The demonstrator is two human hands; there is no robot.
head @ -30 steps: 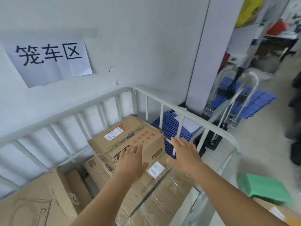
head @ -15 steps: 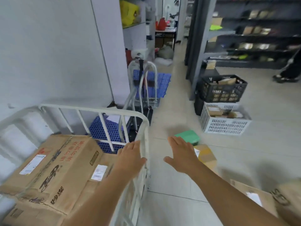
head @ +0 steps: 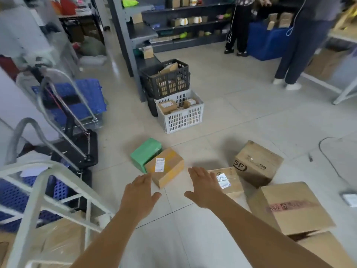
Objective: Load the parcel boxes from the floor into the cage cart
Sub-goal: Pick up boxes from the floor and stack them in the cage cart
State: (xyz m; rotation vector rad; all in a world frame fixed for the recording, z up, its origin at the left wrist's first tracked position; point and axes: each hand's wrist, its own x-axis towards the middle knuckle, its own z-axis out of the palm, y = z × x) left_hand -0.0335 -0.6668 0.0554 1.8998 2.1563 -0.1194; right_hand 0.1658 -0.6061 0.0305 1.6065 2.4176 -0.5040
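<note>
Both hands were extended forward, palms down, above the tiled floor (head: 222, 117). The left hand (head: 140, 192) had its fingers (head: 144, 179) straight and released, grasping nothing. The right hand (head: 205, 187) was likewise released, fingers (head: 197, 172) spread flat, thumb out to the side, holding nothing.

The parcel boxes lay on the floor ahead of the hands. A yellow-brown box (head: 167, 167) with a white label sat just beyond the left hand's fingertips in view, touching a green parcel (head: 145, 153) behind it. A flat brown box (head: 227, 179) with a shiny label lay just beside the right hand, partly covered by it in view; whether the hand touched it could not be told. A box marked SF (head: 257, 163) stood tilted to the right of that, and a larger carton (head: 289, 206) with red print lay nearer, with another carton (head: 326, 250) at the lower right edge.

The cage cart (head: 36, 194), of white railing, stood at the lower left, with wrapped cardboard boxes (head: 58, 236) already inside it.

Further off, a white crate (head: 181, 113) and a black crate (head: 166, 78), both holding small parcels, stood against a dark shelving unit (head: 173, 22). Folding trolleys (head: 73, 113) with blue decks stood at the left. Two people's legs (head: 301, 47) were visible at the upper right.
</note>
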